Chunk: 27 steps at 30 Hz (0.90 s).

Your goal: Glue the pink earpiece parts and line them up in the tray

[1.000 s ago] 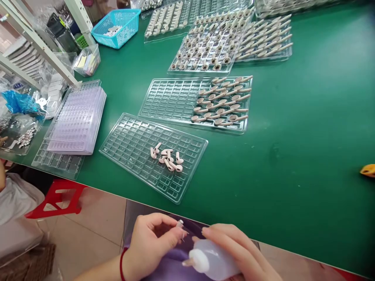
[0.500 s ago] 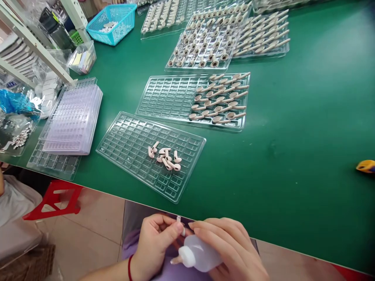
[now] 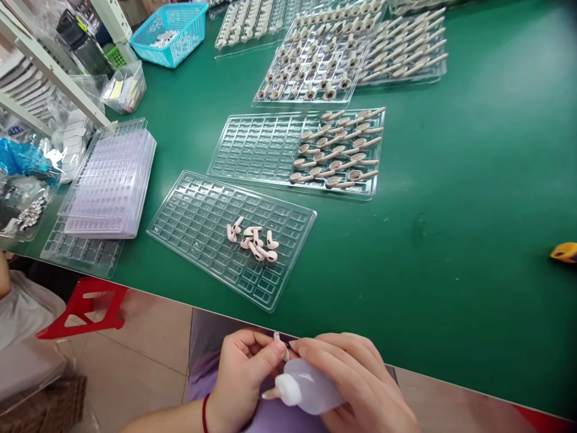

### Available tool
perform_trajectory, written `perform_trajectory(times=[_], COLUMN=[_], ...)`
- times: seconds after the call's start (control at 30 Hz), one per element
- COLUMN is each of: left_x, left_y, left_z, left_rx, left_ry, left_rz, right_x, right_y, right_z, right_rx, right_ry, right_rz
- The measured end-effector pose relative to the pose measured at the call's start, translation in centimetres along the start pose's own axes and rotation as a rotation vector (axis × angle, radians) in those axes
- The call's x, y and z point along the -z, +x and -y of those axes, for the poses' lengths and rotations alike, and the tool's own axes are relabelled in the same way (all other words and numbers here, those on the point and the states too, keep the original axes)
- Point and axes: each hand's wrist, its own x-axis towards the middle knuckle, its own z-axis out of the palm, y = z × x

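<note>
My left hand (image 3: 246, 376), with a red band at its wrist, pinches a small white earbud piece (image 3: 276, 338) by the table's front edge. My right hand (image 3: 356, 379) is wrapped round a translucent squeeze bottle (image 3: 315, 385) whose white cap and thin tip point left, below the left fingers. The right fingertips are close beside the earbud piece; whether they touch it cannot be made out. Several white earbud pieces (image 3: 256, 243) lie in a loose pile on a clear tray (image 3: 202, 228) beyond my hands.
Farther back, a second clear tray (image 3: 256, 147) holds beige stemmed parts (image 3: 356, 174). More filled trays (image 3: 311, 60) stand behind. At left are stacked trays (image 3: 108, 180) and a blue basket (image 3: 174, 36). A yellow object (image 3: 563, 253) lies at the right edge.
The fingertips of my right hand have moved slightly closer to the earbud piece in my left hand. The bottle has shifted slightly with the right hand. The pile looks unchanged.
</note>
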Motion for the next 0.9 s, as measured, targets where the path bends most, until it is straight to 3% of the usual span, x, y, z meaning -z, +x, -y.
perform_trajectory(times=[0.67,0.8,0.87,0.9], left_x=[0.0,0.8,1.4,1.7], left_y=[0.5,0.3,-0.2,-0.5], left_z=[0.7,0.3,-0.3,-0.7], left_rx=[-0.072,-0.080,-0.205,-0.334], left_ry=[-0.126,0.003,0.196,0.327], left_rz=[0.045,0.081,0.074,0.061], right_x=[-0.2,-0.1,0.1,0.3], right_y=[-0.6,-0.5,-0.4,-0.3], right_z=[-0.3,-0.5,-0.5,-0.5], right_rx=[0.030,0.063,0.067,0.064], right_ry=[0.011,0.020,0.067,0.098], right_rz=[-0.011,-0.023,-0.021,-0.021])
